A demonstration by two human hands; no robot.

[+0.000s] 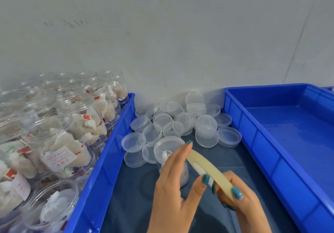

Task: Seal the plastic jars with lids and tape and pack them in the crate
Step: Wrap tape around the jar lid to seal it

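Lidded jar under left hand's straight fingers, right hand gripping tape roll just beside; jar looks light, slick, thin-walled, so steady it low on the sides, no squeezing.

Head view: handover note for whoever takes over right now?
Left hand: fingers straight, against the lidded jar, thumb on the tape roll.
Right hand: grips the tape roll.
The lidded jar stands on the cloth between the crates, with loose lids behind it. Open filled jars sit in the left crate. The right crate holds no jars.
Done: one lid on.
Left: tape and pack that jar, then do the rest.
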